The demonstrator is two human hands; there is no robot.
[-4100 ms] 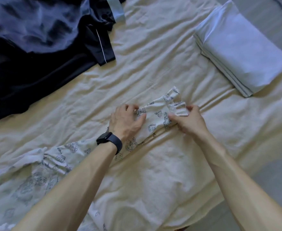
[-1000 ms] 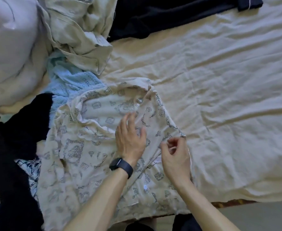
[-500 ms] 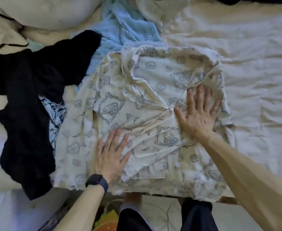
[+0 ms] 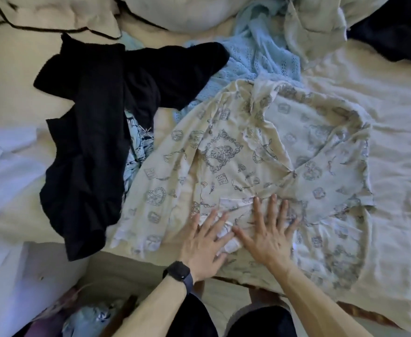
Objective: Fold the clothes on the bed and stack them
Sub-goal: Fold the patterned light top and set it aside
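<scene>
A cream printed shirt lies spread on the bed near its front edge, collar away from me. My left hand, with a dark watch on the wrist, presses flat on the shirt's lower middle. My right hand lies flat beside it, fingers spread, thumb touching the left fingers. A black garment lies crumpled to the left. A light blue knit sits behind the shirt. A blue patterned cloth peeks out between the black garment and the shirt.
Pillows and a pale crumpled cloth lie at the back. A dark garment sits at the far right corner. White bedding hangs at left. The bed's front edge runs under my wrists; my legs stand below.
Both hands slid together toward the shirt's lower middle: the left moved right, the right moved down and left. Earlier I held the sleeve and laid it over the shirt.
</scene>
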